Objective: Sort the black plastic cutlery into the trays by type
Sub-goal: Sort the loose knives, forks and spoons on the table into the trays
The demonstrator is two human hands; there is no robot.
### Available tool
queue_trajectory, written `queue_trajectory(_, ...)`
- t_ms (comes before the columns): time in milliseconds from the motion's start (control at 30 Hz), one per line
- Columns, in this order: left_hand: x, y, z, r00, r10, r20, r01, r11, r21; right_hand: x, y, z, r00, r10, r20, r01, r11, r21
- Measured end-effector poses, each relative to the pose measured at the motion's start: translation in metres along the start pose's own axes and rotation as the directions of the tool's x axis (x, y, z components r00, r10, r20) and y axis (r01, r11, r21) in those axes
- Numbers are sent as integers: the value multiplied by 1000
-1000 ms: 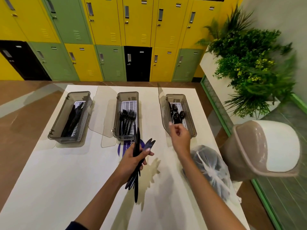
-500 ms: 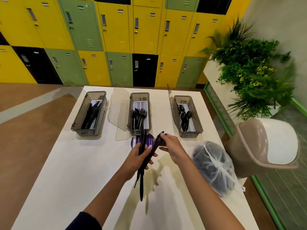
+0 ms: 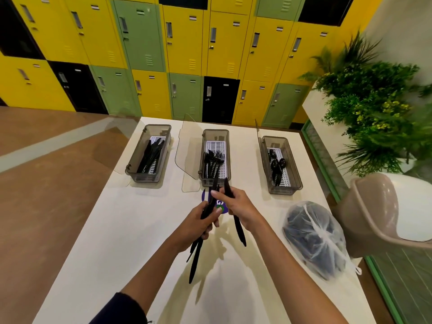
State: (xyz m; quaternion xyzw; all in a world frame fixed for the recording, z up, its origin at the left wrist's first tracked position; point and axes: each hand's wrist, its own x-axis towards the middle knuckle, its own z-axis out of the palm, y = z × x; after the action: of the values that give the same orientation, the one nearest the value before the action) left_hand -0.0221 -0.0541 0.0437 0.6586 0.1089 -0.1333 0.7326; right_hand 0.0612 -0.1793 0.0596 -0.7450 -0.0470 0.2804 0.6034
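Though the trays (image 3: 215, 131) at twelve o'clock held some cutlery (image 3: 214, 164), the left hand (image 3: 198, 223) gripped a bundle (image 3: 195, 260), the right hand (image 3: 238, 206) pinched one piece (image 3: 239, 230); the three-o'clock bag (image 3: 315, 242) looked full.

Rear wall: a bank of metal lockers (image 3: 187, 54), two tiers visible, with doors in yellow, green and black, each with a recessed handle and vent slots. Floor (image 3: 46, 202): brown and smooth, crossed by a pale diagonal band at left. Counter (image 3: 131, 242): white, matt, rectangular. Right side: a white planter (image 3: 314, 111) carries dense green foliage (image 3: 374, 108), partly yellow-tipped, with a green-framed panel (image 3: 320, 150) below it. A beige swing-lid bin (image 3: 369, 211) stands beside the counter's right edge. Lighting is even.
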Motion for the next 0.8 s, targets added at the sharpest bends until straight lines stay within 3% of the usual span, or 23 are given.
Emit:
queue_trajectory(333, -10, 1, -9, 1000, -17, 17, 21, 979, -205, 10, -2, -2, 981, -17, -191, 39, 993, 112)
queue_trajectory(600, -11, 3, -12, 998, -49, 30, 55, 967, -249, 9, -5, 16, 998, 30, 57, -34, 997, 64)
queue_trajectory(800, -16, 8, -20, 998, -56, 40, 64, 968, -241, 18, -12, 19, 999, 37, -36, -32, 990, 137)
